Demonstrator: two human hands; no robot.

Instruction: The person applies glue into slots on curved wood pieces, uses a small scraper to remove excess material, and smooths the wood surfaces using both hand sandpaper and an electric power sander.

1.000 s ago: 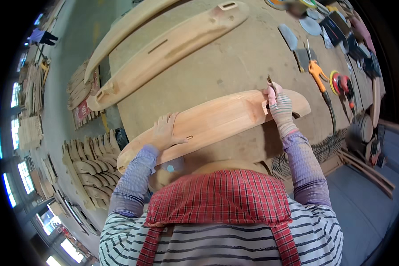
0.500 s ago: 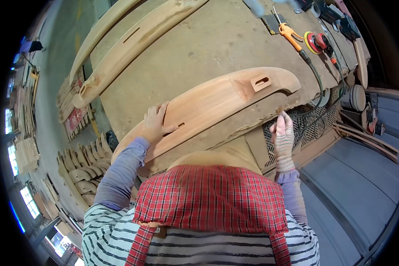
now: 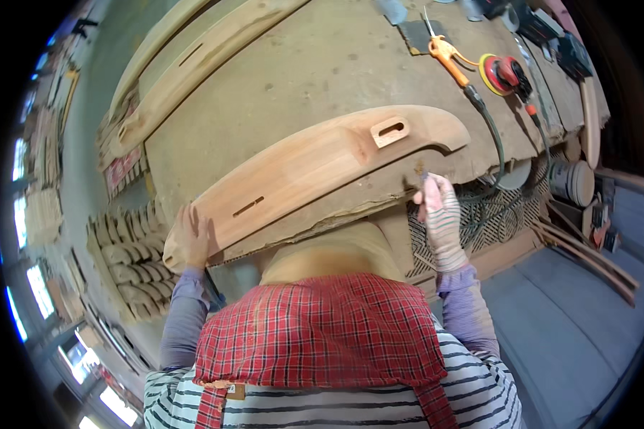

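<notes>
A long, curved piece of pale wood [image 3: 293, 179] lies across the bench in front of me. It has a narrow slot toward its left end and a raised block with an oblong slot toward its right. My left hand [image 3: 191, 237] rests on the wood near the left end, fingers stretched out over it. At the bench's near edge, below the right end of the piece, my right hand [image 3: 440, 211] is closed in a pinch. Something small and brownish shows at its fingertips, too small to make out. A striped glove or wrap covers that palm.
Two more curved wooden pieces [image 3: 215, 53] lie at the far left. An orange air blow gun [image 3: 447, 61] and a red sander [image 3: 501, 74] with hoses sit at the right. A white bucket [image 3: 572, 182] stands beyond the bench edge. Several shaped wooden parts [image 3: 132, 261] are stacked at left.
My left hand has slid left along the wood, uncovering the narrow slot. My right hand has moved a little left, still pinched. The view has shifted somewhat.
</notes>
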